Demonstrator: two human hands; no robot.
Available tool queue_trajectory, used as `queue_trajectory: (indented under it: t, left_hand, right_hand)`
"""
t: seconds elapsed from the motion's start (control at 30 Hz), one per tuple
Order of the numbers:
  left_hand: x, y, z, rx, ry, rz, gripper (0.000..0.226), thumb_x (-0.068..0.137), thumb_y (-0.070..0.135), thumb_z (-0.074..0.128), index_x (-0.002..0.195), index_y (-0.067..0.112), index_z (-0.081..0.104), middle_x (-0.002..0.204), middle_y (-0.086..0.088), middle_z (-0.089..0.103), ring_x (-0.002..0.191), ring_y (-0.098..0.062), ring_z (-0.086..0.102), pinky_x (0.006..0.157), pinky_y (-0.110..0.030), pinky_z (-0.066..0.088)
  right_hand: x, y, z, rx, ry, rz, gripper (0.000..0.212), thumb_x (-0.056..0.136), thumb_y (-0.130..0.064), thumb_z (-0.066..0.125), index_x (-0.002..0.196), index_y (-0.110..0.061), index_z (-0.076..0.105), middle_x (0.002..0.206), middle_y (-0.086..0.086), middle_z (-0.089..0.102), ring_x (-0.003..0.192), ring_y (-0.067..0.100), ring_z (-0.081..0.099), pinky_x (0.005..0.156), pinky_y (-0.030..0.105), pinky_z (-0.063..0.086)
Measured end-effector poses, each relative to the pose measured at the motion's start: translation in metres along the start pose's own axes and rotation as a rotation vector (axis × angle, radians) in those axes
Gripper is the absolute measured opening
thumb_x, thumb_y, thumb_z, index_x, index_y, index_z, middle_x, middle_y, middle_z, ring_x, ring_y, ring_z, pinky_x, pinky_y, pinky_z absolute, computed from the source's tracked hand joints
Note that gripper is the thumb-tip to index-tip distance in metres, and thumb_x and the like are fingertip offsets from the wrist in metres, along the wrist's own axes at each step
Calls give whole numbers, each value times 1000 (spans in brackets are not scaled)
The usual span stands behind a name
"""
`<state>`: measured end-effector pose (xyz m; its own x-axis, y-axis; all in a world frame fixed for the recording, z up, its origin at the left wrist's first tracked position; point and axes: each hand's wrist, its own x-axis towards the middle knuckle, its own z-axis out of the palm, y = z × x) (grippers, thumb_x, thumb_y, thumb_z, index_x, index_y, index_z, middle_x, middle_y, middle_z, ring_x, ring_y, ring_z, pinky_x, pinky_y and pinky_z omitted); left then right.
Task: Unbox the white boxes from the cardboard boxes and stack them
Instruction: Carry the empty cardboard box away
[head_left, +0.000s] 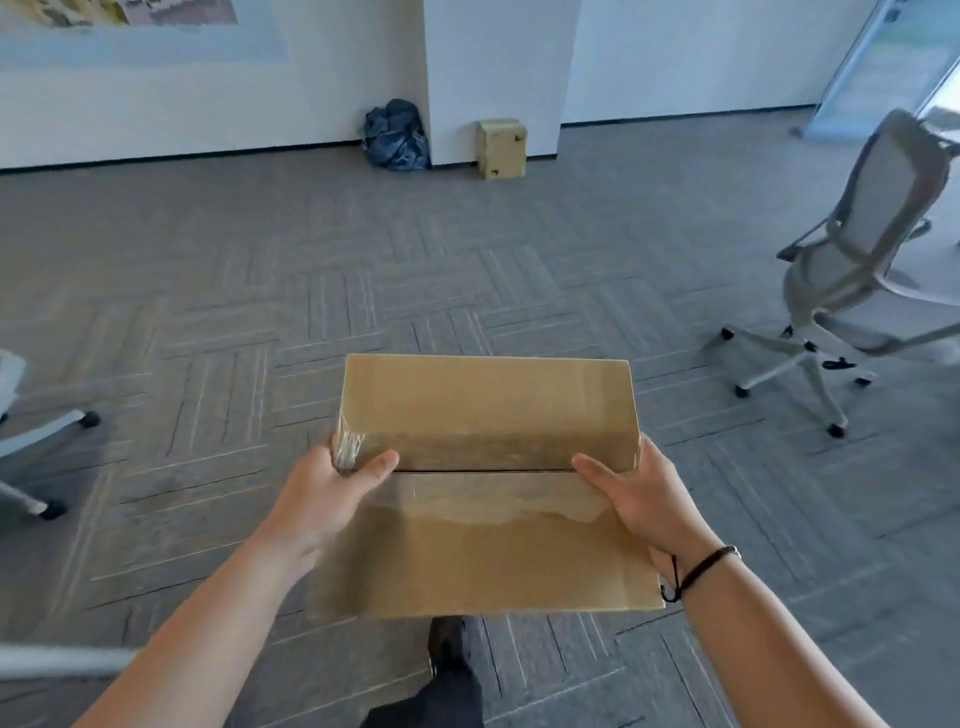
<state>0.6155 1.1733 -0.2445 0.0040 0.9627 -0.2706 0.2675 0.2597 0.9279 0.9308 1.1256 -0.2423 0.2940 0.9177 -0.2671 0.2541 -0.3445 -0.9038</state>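
I carry a closed brown cardboard box (483, 467) in front of me, above the carpet. Clear tape runs along its middle seam. My left hand (332, 493) grips the box's left end, thumb on top near the seam. Its right end is held by my right hand (639, 499), thumb also on top; a dark cord bracelet is on that wrist. No white box is visible; the carton's contents are hidden.
Grey carpet tiles (260, 312) cover the floor. An office chair (852, 270) stands at the right, and another chair's base (47, 457) at the left edge. A dark bag (395, 135) and a small wooden box (501, 148) sit by the far white wall. My leg and shoe (447, 675) show below.
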Motion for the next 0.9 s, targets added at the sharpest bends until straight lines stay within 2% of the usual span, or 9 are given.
queue_trajectory:
  t: [0.07,0.2,0.37,0.47,0.53,0.67,0.8,0.9]
  left_hand:
    - [45,11,12,-13,-38,-3,26,83,35,78,105,22,72,95,9,77,94,-11,69,77,-27,49]
    - [122,44,30,-49,-100,0,26,85,32,76,107,19,72,96,8,77,95,-11,70,75,-24,49]
    - [211,89,48,-87,-130,-3,40,76,43,76,109,20,70,100,7,77,100,-14,69,87,-35,52]
    - [260,109,60,-35,-87,31,31,80,44,76,99,21,73,90,9,77,91,-16,69,85,-41,53]
    - [293,123,72,-10,-70,49,30,79,47,78,92,21,73,77,14,74,80,-14,67,76,-37,51]
    - [361,147,111,6,-57,75,14,88,35,74,96,25,70,81,16,74,81,-5,67,72,-26,47]
    - [431,175,154,13,-77,37,24,90,40,70,111,31,63,105,12,72,101,-8,65,91,-33,48]
    - [486,204,191,9,-99,10,25,93,40,66,116,32,59,111,11,70,107,-9,64,99,-36,47]
  right_hand:
    - [34,-13,-8,-12,36,12,36,83,-33,80,113,-28,61,100,-9,75,85,4,72,71,24,58]
    - [100,-46,-24,-17,65,32,30,83,-30,80,109,-30,65,97,-9,77,87,11,74,84,44,60]
    - [184,-83,-36,-21,105,10,30,83,-32,79,109,-32,65,98,-12,76,89,9,73,87,44,59]
    - [231,-94,-42,6,113,-4,27,85,-29,78,108,-32,66,98,-12,76,89,9,74,87,45,59]
    - [265,-97,-49,27,121,2,27,85,-29,79,109,-31,66,98,-11,77,89,10,74,87,45,60]
    - [345,-97,-66,73,121,-3,31,84,-29,79,112,-29,66,99,-9,77,89,11,74,85,45,60]
    - [432,-99,-93,103,116,-20,30,85,-28,79,112,-28,65,98,-9,77,89,10,74,82,39,61]
    - [499,-107,-123,138,102,-3,31,85,-28,78,113,-28,64,99,-9,76,88,10,74,79,36,61]
